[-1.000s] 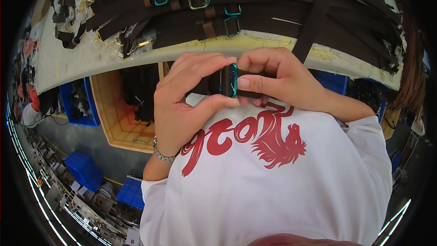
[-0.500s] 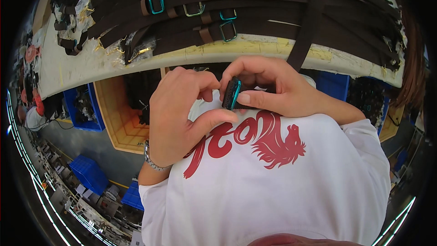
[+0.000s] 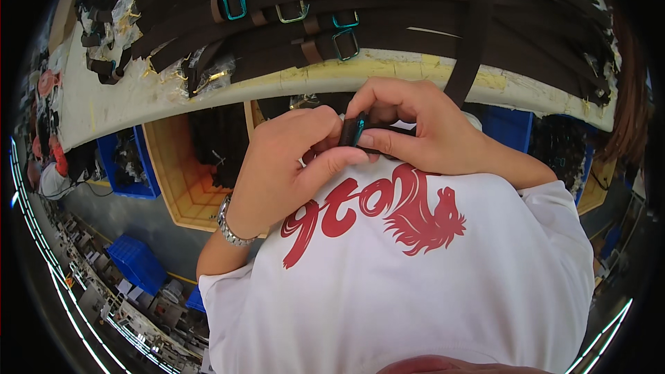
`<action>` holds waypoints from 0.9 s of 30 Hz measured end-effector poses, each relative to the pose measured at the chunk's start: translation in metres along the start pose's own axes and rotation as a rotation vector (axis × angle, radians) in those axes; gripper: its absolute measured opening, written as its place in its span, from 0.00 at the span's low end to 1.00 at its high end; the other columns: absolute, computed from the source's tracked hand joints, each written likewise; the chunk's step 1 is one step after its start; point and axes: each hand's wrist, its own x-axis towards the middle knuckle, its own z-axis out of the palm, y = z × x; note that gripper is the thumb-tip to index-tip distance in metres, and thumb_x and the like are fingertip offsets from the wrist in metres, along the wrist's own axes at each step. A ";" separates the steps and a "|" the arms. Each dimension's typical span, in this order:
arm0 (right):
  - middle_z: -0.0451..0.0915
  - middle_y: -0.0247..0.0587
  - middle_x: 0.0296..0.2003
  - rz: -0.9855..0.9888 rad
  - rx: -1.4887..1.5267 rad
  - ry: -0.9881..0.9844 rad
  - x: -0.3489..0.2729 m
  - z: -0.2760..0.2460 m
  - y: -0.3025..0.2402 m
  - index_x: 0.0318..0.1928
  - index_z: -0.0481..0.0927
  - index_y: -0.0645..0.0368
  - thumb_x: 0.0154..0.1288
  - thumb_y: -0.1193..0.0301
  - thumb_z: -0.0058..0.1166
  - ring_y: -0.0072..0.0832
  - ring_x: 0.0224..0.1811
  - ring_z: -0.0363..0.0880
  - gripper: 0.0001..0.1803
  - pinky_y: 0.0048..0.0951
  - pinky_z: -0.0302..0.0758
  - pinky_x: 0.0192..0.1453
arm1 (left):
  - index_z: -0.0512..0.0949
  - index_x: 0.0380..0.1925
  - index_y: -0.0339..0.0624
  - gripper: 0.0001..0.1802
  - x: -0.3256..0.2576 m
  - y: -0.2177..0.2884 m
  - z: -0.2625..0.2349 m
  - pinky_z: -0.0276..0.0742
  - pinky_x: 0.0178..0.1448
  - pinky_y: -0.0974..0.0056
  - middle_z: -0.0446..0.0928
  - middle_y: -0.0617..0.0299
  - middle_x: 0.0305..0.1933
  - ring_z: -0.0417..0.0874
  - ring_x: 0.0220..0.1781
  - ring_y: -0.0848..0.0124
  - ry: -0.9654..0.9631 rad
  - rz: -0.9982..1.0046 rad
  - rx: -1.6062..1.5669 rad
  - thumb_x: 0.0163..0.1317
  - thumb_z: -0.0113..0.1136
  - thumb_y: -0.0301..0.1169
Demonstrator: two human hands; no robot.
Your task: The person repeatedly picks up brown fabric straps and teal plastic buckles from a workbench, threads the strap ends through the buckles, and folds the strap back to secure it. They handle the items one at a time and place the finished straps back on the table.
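In front of my chest, both hands meet at a dark belt's teal metal buckle [image 3: 359, 129]. My right hand [image 3: 440, 131] is closed on it, thumb below and fingers curled over the top. From the left, my left hand [image 3: 280, 166] pinches the dark strap [image 3: 350, 132] folded at the buckle, thumb and fingers closed round it. The fingertips hide part of the buckle. A dark strap [image 3: 465, 73] hangs over the table edge by my right hand; whether it joins the held piece is hidden.
Dark belts [image 3: 402, 3] with teal buckles cover the pale table [image 3: 118, 114] ahead. Clear plastic wrapping [image 3: 218, 76] lies near its front edge. Below stand a wooden box [image 3: 170, 180], a blue bin [image 3: 128, 187] at left and another blue bin [image 3: 506, 135] at right.
My left hand has moved right and slightly up, and its thumb and fingers have closed on the strap at the buckle. The buckle has shifted slightly up and turned.
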 end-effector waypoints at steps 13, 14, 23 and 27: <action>0.88 0.41 0.39 -0.383 -0.369 0.013 0.019 -0.005 -0.018 0.51 0.86 0.59 0.64 0.72 0.77 0.37 0.39 0.88 0.17 0.35 0.83 0.43 | 0.90 0.41 0.31 0.15 -0.009 -0.011 -0.017 0.71 0.47 0.66 0.82 0.59 0.38 0.79 0.43 0.68 0.363 0.199 -0.531 0.61 0.79 0.33; 0.87 0.39 0.36 -0.477 -0.390 0.030 0.023 -0.003 -0.018 0.49 0.85 0.57 0.63 0.69 0.78 0.39 0.36 0.87 0.17 0.36 0.82 0.40 | 0.91 0.38 0.34 0.17 -0.009 -0.011 -0.016 0.70 0.44 0.65 0.81 0.59 0.36 0.78 0.40 0.68 0.357 0.194 -0.615 0.61 0.81 0.38; 0.87 0.36 0.35 -1.702 -0.777 0.316 0.092 0.003 -0.127 0.37 0.83 0.56 0.56 0.76 0.69 0.31 0.28 0.80 0.09 0.31 0.71 0.28 | 0.87 0.38 0.54 0.17 -0.017 0.061 -0.099 0.77 0.45 0.65 0.76 0.61 0.48 0.74 0.49 0.65 0.237 0.873 -0.218 0.68 0.77 0.53; 0.75 0.25 0.23 -1.954 -0.877 0.539 0.107 -0.001 -0.178 0.32 0.75 0.50 0.56 0.65 0.66 0.31 0.39 0.76 0.11 0.34 0.75 0.37 | 0.79 0.33 0.54 0.15 -0.017 0.096 -0.090 0.80 0.54 0.54 0.79 0.50 0.57 0.74 0.59 0.55 0.604 0.879 -0.056 0.77 0.63 0.48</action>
